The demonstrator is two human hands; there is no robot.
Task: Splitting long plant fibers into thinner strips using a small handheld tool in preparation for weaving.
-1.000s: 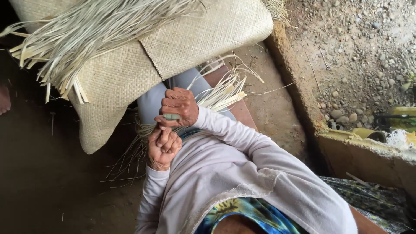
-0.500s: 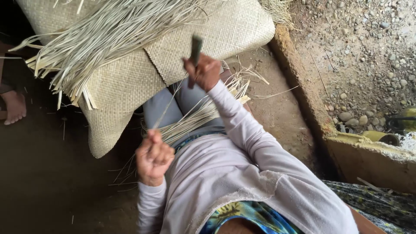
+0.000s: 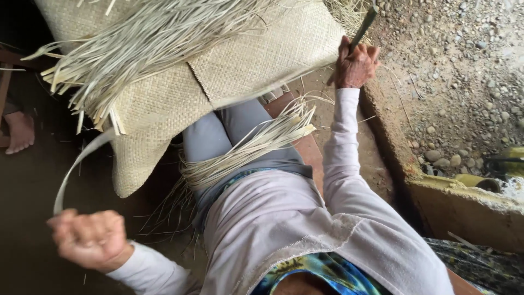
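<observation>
While the left hand (image 3: 90, 239) sits at about eight o'clock, blurred, its fingers are curled tight into a fist that pinches the lower end of a long pale flat leaf strip (image 3: 76, 166). That strip arcs up from the fist toward eleven o'clock and meets the edge of the large tan woven mat (image 3: 256, 52), which lies tilted across the top of the view from ten to one o'clock. The right hand (image 3: 356, 64) is raised at one o'clock, arm stretched out, fingers pressed together around the handle of a slim dark green knife-like tool (image 3: 364, 24), which points up and to the right past the mat's corner. The two hands are well apart.

A loose sheaf of unwoven pale leaf ends (image 3: 125, 49) fans over the mat toward ten o'clock. A bundle of thin dried straw-coloured strips (image 3: 245, 145) lies across the person's grey-clad lap near the centre, slanting from two o'clock down to eight. Beneath the lap a reddish-brown wooden seat (image 3: 308, 153) shows. At three o'clock a concrete ledge (image 3: 464, 202) borders gravel ground (image 3: 453, 71). A bare foot (image 3: 21, 131) of another person rests at nine o'clock on the dark earthen floor (image 3: 33, 180).
</observation>
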